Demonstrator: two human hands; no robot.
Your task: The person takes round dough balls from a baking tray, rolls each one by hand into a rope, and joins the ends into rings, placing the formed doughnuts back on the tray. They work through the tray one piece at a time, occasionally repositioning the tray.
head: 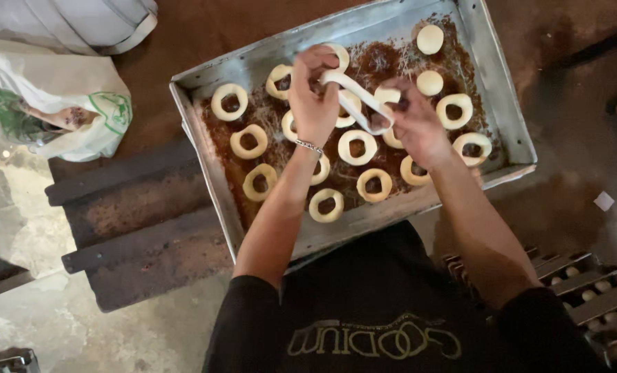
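While the wide metal tray point(509, 117) lies across dark, rusty bars point(143, 228) below the person's chest, its floor strewn with brown crumbs, both hands work above its middle on a rope of pale dough point(355, 97). The left hand point(313, 103) is closed around the upper end of that rope, fingers curled over it, and the right hand point(413, 121) pinches the lower end between thumb and fingertips, so the strip hangs stretched between them just over the tray. Judging by how it sags and bends, the dough looks soft, light and easily deformed; it would probably thin or tear if pulled hard and may stick to warm fingers, so a gentle hold at the two ends, as here, seems the sensible grip, with the finished loop best supported from underneath. On the tray, about sixteen dough rings point(248, 141) can be counted, though the hands cover some and the number is not certain; they lie in loose rows, near each other but mostly apart. Two plain round dough balls point(430, 39) sit toward the far right corner, one behind the other. Beyond the tray's left end, a single white plastic bag point(80, 114) with green print rests on the surface. A thin metal bracelet point(309, 146) circles the left wrist.
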